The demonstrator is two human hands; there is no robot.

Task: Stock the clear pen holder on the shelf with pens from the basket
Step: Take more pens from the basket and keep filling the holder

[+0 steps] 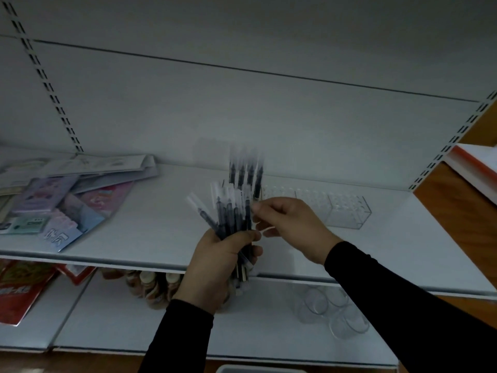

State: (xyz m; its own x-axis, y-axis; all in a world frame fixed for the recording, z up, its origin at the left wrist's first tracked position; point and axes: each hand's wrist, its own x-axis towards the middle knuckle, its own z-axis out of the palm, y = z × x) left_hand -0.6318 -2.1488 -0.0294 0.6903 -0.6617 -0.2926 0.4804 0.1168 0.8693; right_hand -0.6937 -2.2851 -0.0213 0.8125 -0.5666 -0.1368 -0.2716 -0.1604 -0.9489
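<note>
My left hand (215,265) grips a bundle of dark pens (228,211) with clear caps, fanned upward in front of the shelf edge. My right hand (287,224) pinches the top of one pen on the bundle's right side. Behind them on the white shelf (161,238) stands the clear pen holder (336,208), a long block with rows of holes. Several dark pens (246,173) stand upright in its left end; its right part holds none. The white rim of what may be the basket (258,368) shows at the bottom edge.
A loose pile of stationery packs (67,200) lies on the shelf's left side. On the lower shelf are clear cups (330,310), small bottles (150,289) and red packets (18,289). A wooden surface with an orange-edged box (473,168) is at right.
</note>
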